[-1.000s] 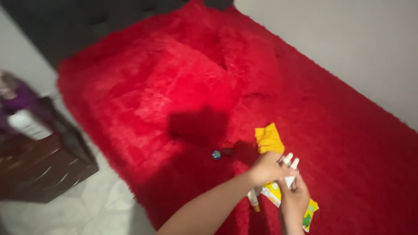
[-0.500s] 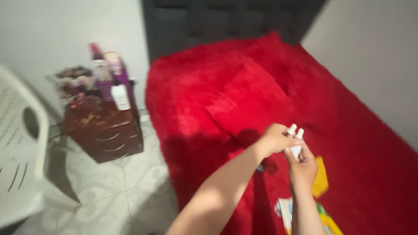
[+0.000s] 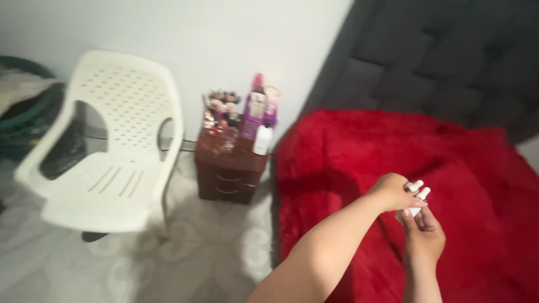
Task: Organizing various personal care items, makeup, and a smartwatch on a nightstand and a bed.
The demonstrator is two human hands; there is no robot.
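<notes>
Your left hand [image 3: 391,192] and right hand [image 3: 424,235] meet above the red fluffy blanket [image 3: 449,168]. Fingers of both hands are closed on two small white bottles [image 3: 416,196], caps protruding between them. The brown nightstand [image 3: 227,174] carries assorted cosmetic bottles [image 3: 255,115].

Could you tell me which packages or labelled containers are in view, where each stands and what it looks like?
Small white bottles: two white caps showing, held between the left hand and right hand above the red blanket.
Tall bottle: pink cap, purple body with a pale label, on the brown nightstand.
Small white bottle: at the nightstand's right edge.
Other small containers behind are too blurred to tell.
</notes>
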